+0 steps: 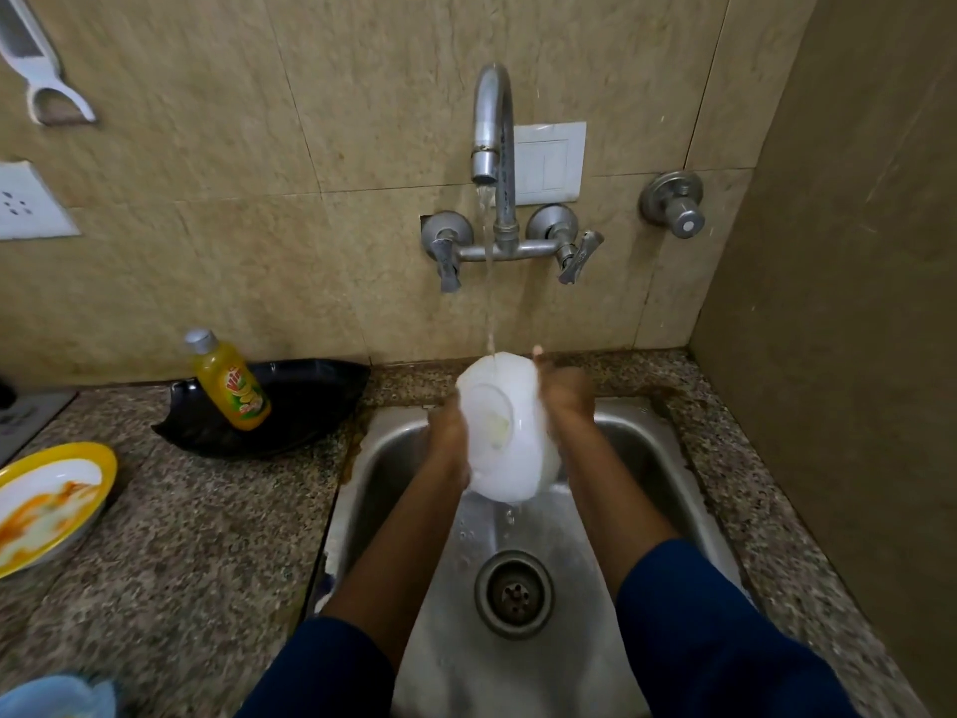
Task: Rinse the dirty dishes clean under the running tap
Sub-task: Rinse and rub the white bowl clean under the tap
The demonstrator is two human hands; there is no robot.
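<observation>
Head view: white round bowl (505,427) tipped on edge over the stainless steel sink (673,474), directly under the thin stream from the curved metal wall tap (492,127). Left hand (449,440) pressed against its left side, right hand (564,399) cupped round its right side, both gripping. Off on the speckled granite counter (217,520): yellow-rimmed plate (49,502) smeared orange, yellow dish-soap bottle (230,380) leaning in a black leaf-shaped tray (310,401).
</observation>
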